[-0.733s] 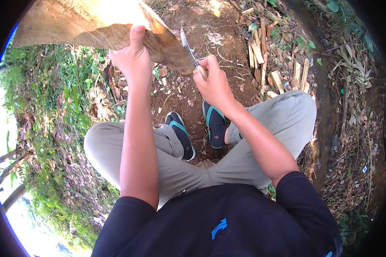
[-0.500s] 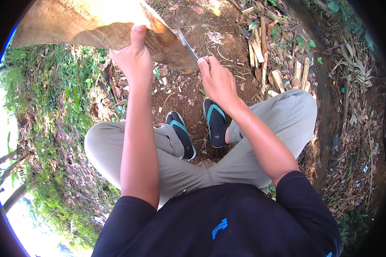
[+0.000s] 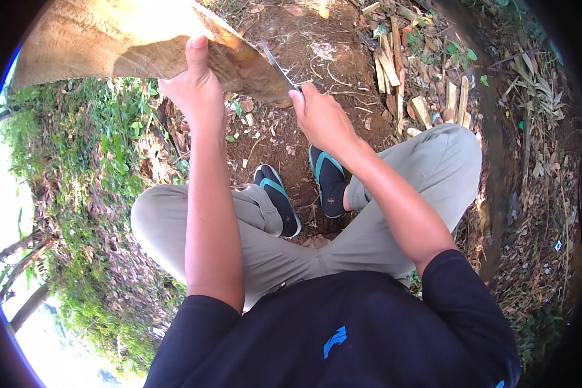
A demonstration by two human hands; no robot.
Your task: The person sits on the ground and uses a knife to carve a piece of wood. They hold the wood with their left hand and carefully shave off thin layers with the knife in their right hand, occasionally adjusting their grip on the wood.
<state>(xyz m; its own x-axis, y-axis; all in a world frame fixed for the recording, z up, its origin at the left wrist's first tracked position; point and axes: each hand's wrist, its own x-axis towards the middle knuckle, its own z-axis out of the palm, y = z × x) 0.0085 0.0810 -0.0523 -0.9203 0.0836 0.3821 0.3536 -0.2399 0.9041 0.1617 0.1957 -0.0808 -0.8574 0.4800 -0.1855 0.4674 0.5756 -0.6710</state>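
A broad slab of pale wood (image 3: 90, 55), with brown along its right edge, spans the upper left and is partly washed out by sunlight. My left hand (image 3: 197, 90) grips its near edge, thumb lying on top and the other fingers hidden behind the wood. On the right, my right hand (image 3: 324, 119) is closed around the handle of a knife (image 3: 279, 67). The narrow grey blade points up and left, close beside the slab's right edge; whether it touches the wood I cannot tell.
Split wood sticks (image 3: 388, 68) lie on the ground at the upper right, with shorter pieces (image 3: 456, 100) near my right knee. My sandalled feet (image 3: 328, 184) rest on bare brown soil scattered with chips. Green plants (image 3: 100, 129) and dry leaves cover the left side.
Both hands have shifted slightly left in the picture. The slab's left end sits a little lower and its right tip a little higher. The knife has moved left with my right hand.
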